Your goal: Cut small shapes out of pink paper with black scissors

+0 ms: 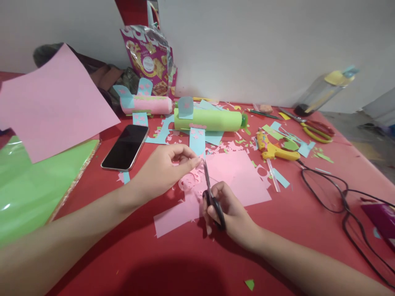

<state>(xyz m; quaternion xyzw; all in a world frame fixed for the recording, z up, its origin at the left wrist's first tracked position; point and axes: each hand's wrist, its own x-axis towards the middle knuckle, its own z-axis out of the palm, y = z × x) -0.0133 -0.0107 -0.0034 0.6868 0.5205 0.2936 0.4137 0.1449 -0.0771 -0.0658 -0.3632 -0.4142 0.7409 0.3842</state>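
Note:
My right hand [230, 213] grips a pair of black-handled scissors [218, 210], fingers through the loops and blades pointing away from me. At the blade tips, my left hand [168, 168] pinches a tiny piece of pink paper [201, 157], mostly hidden by the fingers. Under both hands lie a pink paper sheet [243, 176], a pink strip [175, 218] and curly pink cut-outs [188, 181]. Just beyond them rests a green paper-wrapped bottle [210, 120] with light blue paper fins. A similar pink-wrapped bottle [151, 105] lies to its left.
A phone [126, 147] and green packs with a large pink sheet [58, 102] lie left. A yellow glue gun [274, 150], its black cord [339, 181], larger scissors [314, 128] and a tilted clear bottle [322, 92] are right. A snack bag [149, 61] stands behind. Paper scraps litter the red table [173, 263].

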